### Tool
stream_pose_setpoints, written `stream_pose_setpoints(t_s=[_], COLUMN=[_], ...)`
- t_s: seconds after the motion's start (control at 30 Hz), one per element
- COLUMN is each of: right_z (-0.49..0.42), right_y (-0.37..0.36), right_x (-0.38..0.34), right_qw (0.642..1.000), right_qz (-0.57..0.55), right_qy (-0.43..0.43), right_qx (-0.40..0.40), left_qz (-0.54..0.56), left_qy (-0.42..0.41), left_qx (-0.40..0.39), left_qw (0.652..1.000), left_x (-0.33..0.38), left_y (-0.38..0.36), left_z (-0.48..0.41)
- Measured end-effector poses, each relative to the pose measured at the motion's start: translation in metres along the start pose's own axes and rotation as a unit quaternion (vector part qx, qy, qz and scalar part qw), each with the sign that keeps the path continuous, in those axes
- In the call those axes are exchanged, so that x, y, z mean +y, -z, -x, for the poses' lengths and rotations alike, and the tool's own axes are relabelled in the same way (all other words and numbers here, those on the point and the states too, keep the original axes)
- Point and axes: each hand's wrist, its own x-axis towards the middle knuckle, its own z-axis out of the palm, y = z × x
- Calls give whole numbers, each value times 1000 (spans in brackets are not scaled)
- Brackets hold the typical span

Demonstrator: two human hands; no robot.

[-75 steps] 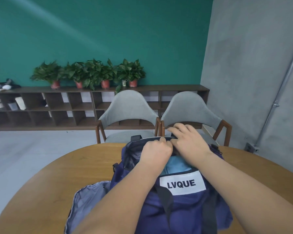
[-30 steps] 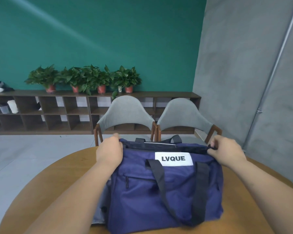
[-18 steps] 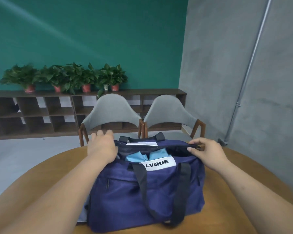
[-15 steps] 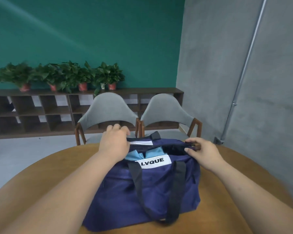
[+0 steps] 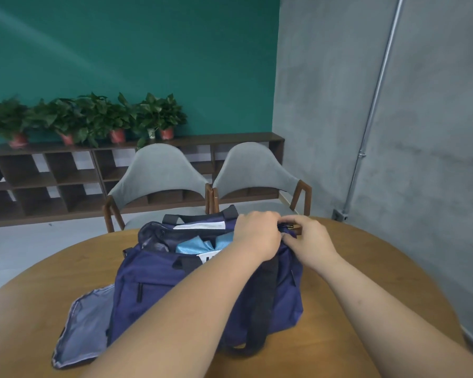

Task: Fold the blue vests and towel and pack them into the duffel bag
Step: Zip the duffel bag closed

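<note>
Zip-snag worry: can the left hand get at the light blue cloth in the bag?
Likely yes: the duffel bag is unzipped, the light blue cloth lies uncovered just beside the left hand, though that hand grips the bag's end.

We see only bare arms: the left forearm [image 5: 189, 309] and left grip [image 5: 257, 236], the right forearm [image 5: 366, 304] and right grip [image 5: 309, 241], uncovered all the way to the lower edge. A few small spots dot the right forearm. The wide lens renders both forearms broad near us.
</note>
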Motion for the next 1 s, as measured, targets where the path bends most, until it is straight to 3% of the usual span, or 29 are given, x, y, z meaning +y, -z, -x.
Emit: stream_pose_setpoints(t_s=[0.23, 0.63, 0.83, 1.0], right_z=[3, 2, -3, -8], right_y=[-7, -7, -8, -8], right_x=[1, -6, -11, -26], right_qw=[1000, 999, 994, 982], right_qz=[-3, -4, 11, 126], right_qy=[-10, -26, -105, -139], right_qx=[25, 21, 40, 17], left_qz=[70, -23, 84, 140], left_qy=[111, 23, 73, 79], left_qx=[-20, -8, -15, -16], left_qw=[991, 999, 994, 987], left_x=[10, 7, 2, 3], left_y=[-20, -16, -22, -26], left_z=[-15, -14, -13, -12])
